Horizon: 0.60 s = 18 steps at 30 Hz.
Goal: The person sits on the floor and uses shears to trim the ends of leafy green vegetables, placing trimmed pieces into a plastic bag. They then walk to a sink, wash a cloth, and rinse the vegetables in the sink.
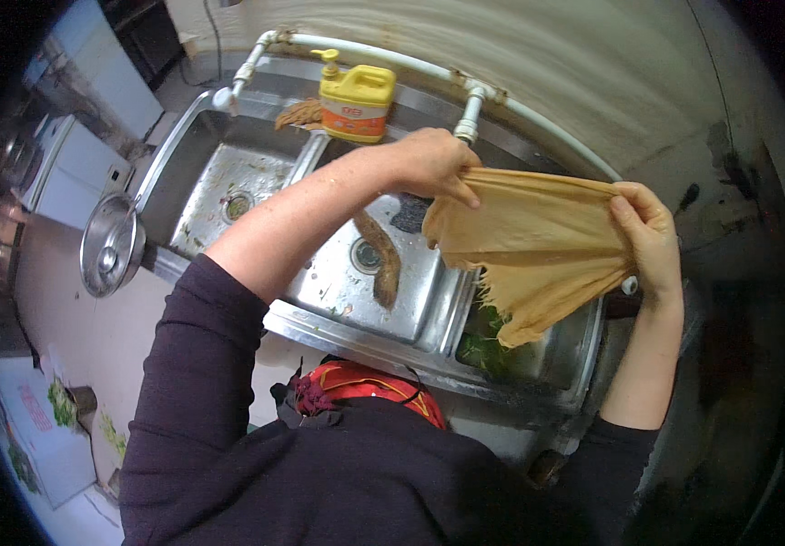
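Note:
A frayed tan cloth [535, 232] is stretched out over the right side of a steel sink. My left hand [436, 164] grips its upper left corner between thumb and fingers. At the opposite end, my right hand [648, 235] pinches the upper right edge. The cloth's ragged lower edge hangs over the right basin [563, 355], where leafy greens [488, 341] lie partly hidden. Below my left forearm, the middle basin [317, 286] holds a long brown object [385, 263], perhaps a root or a twisted rag, across its drain. Dark mesh-like material [409, 213] lies beside it.
A yellow pump jug [358, 102] stands on the back ledge beside a crumpled brown cloth or glove [301, 114]. White pipes [378, 51] with taps run along the wall. Food scraps lie in the left basin [218, 184]. A steel bowl [112, 246] sits at its left corner.

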Tool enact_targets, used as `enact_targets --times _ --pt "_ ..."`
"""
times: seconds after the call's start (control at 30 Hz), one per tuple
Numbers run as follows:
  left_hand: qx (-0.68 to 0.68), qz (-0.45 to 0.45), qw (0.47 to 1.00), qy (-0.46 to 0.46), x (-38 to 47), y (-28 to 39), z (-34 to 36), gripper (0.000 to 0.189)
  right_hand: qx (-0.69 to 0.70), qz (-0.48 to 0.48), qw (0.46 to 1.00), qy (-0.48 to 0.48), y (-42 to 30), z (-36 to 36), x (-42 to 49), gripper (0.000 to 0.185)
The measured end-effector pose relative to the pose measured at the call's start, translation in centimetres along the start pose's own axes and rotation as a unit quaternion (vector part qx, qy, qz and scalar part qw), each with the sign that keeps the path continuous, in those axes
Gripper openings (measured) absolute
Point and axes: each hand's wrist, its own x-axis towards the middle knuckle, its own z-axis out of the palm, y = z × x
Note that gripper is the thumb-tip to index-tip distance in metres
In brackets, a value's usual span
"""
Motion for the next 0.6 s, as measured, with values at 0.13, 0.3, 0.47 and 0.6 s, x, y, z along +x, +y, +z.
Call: enact_targets --times 0.13,0.3,0.47,0.6 --pt "-0.015 -0.009 0.999 -0.041 4.3 0.4 0.2 0.038 -0.092 0.015 0.992 0.084 1.6 -6.0 -1.9 0.017" --pt "-0.090 0.004 0.991 -0.099 9.7 4.0 1.8 0.034 -0.048 0.050 0.974 0.217 5.9 -12.7 -5.0 0.021" --pt "-0.058 0.004 0.997 0.058 15.5 8.7 4.9 0.024 0.020 0.034 0.942 0.334 11.8 -18.5 -7.6 0.026" --pt "-0.203 -0.026 0.975 0.091 19.8 12.9 7.0 0.031 -0.010 0.060 0.933 0.354 14.3 -21.4 -10.4 0.026"
